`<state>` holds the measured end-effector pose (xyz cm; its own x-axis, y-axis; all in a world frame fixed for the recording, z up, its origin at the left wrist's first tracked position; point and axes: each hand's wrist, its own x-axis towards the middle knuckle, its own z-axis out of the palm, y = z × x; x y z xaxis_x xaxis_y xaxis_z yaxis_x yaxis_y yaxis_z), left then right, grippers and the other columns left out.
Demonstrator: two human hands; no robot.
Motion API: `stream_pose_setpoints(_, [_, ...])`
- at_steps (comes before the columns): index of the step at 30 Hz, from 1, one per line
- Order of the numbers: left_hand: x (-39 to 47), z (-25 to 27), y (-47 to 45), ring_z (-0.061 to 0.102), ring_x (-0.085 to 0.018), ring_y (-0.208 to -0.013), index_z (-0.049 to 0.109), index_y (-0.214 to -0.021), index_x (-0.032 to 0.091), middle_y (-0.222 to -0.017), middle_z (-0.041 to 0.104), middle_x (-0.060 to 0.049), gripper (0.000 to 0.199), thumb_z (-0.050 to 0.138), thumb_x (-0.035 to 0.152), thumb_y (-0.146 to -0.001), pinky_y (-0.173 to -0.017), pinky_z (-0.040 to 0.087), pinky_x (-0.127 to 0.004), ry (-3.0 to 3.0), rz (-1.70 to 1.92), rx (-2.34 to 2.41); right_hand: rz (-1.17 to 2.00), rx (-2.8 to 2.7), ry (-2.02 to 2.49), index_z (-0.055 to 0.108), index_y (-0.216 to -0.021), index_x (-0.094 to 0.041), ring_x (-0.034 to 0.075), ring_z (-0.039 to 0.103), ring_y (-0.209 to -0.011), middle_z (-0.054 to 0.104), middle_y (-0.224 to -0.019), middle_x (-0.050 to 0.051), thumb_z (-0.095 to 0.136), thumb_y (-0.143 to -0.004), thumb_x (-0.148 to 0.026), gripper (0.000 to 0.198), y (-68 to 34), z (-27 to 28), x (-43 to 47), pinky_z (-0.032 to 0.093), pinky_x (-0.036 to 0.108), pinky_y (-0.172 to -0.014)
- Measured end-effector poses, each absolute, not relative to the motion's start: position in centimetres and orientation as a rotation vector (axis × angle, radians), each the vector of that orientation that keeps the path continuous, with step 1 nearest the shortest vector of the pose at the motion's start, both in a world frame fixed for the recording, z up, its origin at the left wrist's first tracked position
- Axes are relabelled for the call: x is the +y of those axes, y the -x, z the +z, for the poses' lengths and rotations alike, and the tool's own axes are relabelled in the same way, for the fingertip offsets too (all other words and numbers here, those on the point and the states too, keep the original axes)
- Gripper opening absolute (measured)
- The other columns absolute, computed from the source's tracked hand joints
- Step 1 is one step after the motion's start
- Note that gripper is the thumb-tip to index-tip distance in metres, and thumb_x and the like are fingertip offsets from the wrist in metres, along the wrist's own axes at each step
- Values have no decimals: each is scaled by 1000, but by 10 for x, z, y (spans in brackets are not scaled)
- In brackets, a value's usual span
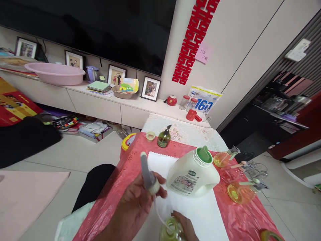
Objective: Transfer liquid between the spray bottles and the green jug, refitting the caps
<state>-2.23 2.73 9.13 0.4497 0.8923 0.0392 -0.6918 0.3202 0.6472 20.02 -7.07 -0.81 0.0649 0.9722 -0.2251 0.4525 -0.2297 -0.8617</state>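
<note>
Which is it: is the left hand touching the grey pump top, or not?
Touching. The head view shows the left hand gripping the grey pump top around its lower end.

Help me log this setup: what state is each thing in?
Grey plastic dispenser head: detached, in the left hand
Clear yellow-green bottle: open, white tube in its mouth
White plastic jug: upright, uncapped, green spout showing
Dark green pump bottle: upright, pump fitted
Three rounded clear bottles: tops apparently fitted
Wide black television: screen dark

Soft, even light surrounds me, glinting off the glossy red plastic tablecloth (253, 219); shadow darkens beneath the white TV cabinet (95, 104). The grey pump head (148, 175) looks slightly blurred; outer edges stretch.
</note>
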Motion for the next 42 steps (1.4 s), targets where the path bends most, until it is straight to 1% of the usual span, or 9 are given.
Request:
stream_pose_setpoints(6, [51, 67, 20, 68, -16, -85, 72, -106, 24, -117, 74, -7, 44, 90, 43, -71, -80, 56, -32, -429, 1117, 577, 1017, -1340, 1945, 76, -96, -19, 30, 67, -89, 68, -93, 10, 82, -55, -39, 46, -269, -18, -89, 60, 34, -81])
stream_pose_setpoints(9, [48, 37, 8, 65, -14, -80, 72, -106, 20, -120, 73, -10, 48, 92, 43, -68, -74, 51, -28, -449, 1029, 632, 509, -1337, 1965, 68, -126, -19, 30, 63, -111, 63, -124, 10, 77, -64, -46, 68, -276, 18, -115, 59, 31, -83])
stream_pose_setpoints(11, [42, 16, 0, 64, -13, -78, 72, -104, 19, -121, 73, -10, 46, 91, 43, -70, -73, 49, -27, -497, 990, 653, 214, -1339, 2003, 51, -147, -22, 25, 62, -112, 53, -139, 7, 67, -81, -49, 72, -269, 55, -124, 57, 31, -89])
stream_pose_setpoints(13, [38, -3, -5, 63, -12, -76, 72, -104, 20, -119, 73, -9, 44, 90, 43, -71, -73, 46, -28, -553, 940, 669, 22, -1371, 2075, 45, -150, -27, 22, 65, -105, 51, -142, 5, 63, -89, -54, 69, -264, 96, -120, 57, 29, -82])
stream_pose_setpoints(15, [35, -16, -8, 64, -13, -76, 72, -102, 21, -115, 74, -8, 43, 90, 45, -71, -75, 46, -30, -596, 894, 649, -188, -1508, 2079, 48, -147, -26, 23, 64, -99, 55, -135, 7, 66, -87, -61, 72, -263, 132, -105, 55, 31, -79])
stream_pose_setpoints(18, [35, -28, -7, 66, -15, -78, 73, -100, 21, -111, 75, -7, 43, 91, 45, -69, -80, 46, -32, -601, 866, 604, -496, -1589, 2024, 45, -150, -22, 28, 59, -110, 56, -133, 9, 56, -94, -64, 71, -270, 171, -75, 50, 41, -93])
stream_pose_setpoints(22, [37, -34, -6, 67, -16, -81, 73, -100, 21, -109, 76, -7, 44, 93, 43, -67, -83, 46, -33, -567, 870, 590, -802, -1791, 1881, 47, -145, -13, 31, 53, -115, 56, -131, 13, 47, -99, -55, 62, -276, 198, -42, 46, 43, -98])
stream_pose_setpoints(28, [37, -37, -6, 67, -16, -80, 73, -99, 20, -107, 76, -7, 44, 93, 42, -67, -83, 46, -34, -557, 880, 575, -1078, -1998, 1804, 47, -143, -8, 32, 50, -116, 54, -134, 15, 47, -97, -37, 54, -281, 214, -17, 44, 45, -101])
stream_pose_setpoints(42, [37, -35, -5, 66, -17, -83, 72, -102, 20, -110, 76, -8, 45, 92, 43, -68, -84, 47, -35, -549, 875, 600, -1358, -2068, 1921, 51, -137, -13, 33, 51, -116, 53, -134, 12, 55, -88, -26, 51, -266, 232, -5, 48, 40, -88])
